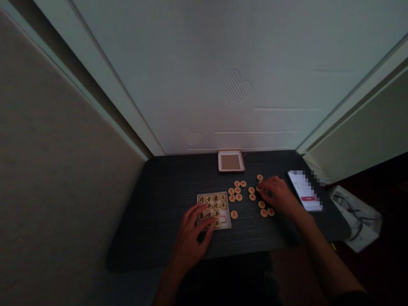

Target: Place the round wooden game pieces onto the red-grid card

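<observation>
A shallow box (229,227) holds rows of round xiangqi pieces with black characters (216,205). A pale gap shows at its lower right. My left hand (193,238) rests over the box's left side, fingers spread, hiding some of those pieces. To the right of the box lie several loose xiangqi pieces with red characters (237,190), and one red piece (234,214) sits close to the box edge. My right hand (278,196) is among the red pieces, its bent fingertips closed on a xiangqi piece (258,188) that is partly hidden.
The dark table (153,199) has rounded corners and meets a white panel at the back. A box lid or tray (231,162) lies at the rear. A phone (302,191) with its screen lit lies on the right. Beyond the right edge is a white bag (363,225).
</observation>
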The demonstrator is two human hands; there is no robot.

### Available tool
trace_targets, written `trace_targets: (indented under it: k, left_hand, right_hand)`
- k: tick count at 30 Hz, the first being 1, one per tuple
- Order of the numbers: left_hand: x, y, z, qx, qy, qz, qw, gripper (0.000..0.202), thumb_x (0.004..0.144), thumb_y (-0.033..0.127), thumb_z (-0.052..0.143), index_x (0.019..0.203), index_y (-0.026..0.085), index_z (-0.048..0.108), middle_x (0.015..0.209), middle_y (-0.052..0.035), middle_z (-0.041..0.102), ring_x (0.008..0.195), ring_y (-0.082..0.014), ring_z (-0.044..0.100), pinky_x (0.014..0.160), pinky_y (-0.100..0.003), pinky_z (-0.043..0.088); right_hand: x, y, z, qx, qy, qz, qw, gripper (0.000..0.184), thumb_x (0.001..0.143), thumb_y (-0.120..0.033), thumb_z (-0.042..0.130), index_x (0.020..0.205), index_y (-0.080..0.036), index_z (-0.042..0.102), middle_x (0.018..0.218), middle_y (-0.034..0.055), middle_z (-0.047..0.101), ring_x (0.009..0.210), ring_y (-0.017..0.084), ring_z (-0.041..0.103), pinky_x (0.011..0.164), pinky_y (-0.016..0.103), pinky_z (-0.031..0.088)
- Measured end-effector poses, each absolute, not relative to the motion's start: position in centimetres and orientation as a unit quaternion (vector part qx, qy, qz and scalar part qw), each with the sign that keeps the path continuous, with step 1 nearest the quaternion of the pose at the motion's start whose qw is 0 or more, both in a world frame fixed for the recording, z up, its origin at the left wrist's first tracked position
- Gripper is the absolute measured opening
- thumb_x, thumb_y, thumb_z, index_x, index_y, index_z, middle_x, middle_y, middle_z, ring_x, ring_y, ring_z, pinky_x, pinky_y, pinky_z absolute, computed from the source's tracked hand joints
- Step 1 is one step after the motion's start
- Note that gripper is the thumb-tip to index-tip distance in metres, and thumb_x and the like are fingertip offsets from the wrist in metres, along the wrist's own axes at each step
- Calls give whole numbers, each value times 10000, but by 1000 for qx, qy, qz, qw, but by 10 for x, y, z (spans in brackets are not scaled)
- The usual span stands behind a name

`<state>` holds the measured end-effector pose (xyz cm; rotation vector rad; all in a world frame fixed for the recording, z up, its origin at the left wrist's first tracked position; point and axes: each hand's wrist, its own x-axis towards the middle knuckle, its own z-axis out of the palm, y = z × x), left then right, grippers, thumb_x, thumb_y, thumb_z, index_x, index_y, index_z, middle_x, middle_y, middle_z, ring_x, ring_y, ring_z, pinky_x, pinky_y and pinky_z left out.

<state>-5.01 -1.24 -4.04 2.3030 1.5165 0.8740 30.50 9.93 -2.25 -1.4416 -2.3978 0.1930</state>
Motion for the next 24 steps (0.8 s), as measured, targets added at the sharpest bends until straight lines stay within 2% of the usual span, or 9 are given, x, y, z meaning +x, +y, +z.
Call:
trace_targets:
  k: [5,12,16,18,21,24]
  left_hand:
    - [-51,-10,-46,770,532,324,136,246,936,206,606,1139,309,700,1435,-43,549,1378,-309,422,1089,-586,460]
    - [-53,-7,-43,713,559,398,142,184,968,211,558,1066,276,699,1295,-52,640,1303,-280,492,1074,-570,454]
    - [-43,-11,-28,688,569,425,151,153,954,235,580,1045,255,702,1242,-59,671,1247,-274,543,1073,-539,447]
    - [-31,-15,-18,662,569,445,201,164,957,258,577,1068,253,698,1206,-57,692,1191,-257,594,1055,-492,470]
    - [-9,-19,-4,608,572,432,342,209,968,313,569,1133,257,684,1154,-50,727,1083,-228,672,974,-406,531]
    - [10,-22,2,559,548,430,451,224,945,349,603,1123,242,688,1135,-57,744,1042,-222,703,914,-353,562]
  right_hand:
    - [301,84,-7,-526,-817,78,223,205,921,-278,619,1104,-241,704,1118,81,735,1062,288,636,954,451,469]
    - [262,34,-7,-533,-741,186,363,265,938,-307,598,1193,-262,652,1197,71,712,1082,248,675,953,408,527]
    - [233,11,-12,-502,-725,218,418,255,908,-275,636,1161,-259,666,1147,68,723,1033,233,693,910,381,567]
    - [220,2,-12,-488,-727,229,425,279,907,-237,640,1184,-267,660,1141,59,723,1022,222,691,910,375,572]
    - [204,-8,-9,-455,-732,243,445,319,904,-210,648,1215,-276,654,1147,57,721,1023,217,692,915,366,579]
    - [192,-15,-7,-432,-733,262,456,346,906,-187,642,1238,-283,648,1153,59,717,1049,217,688,926,359,580]
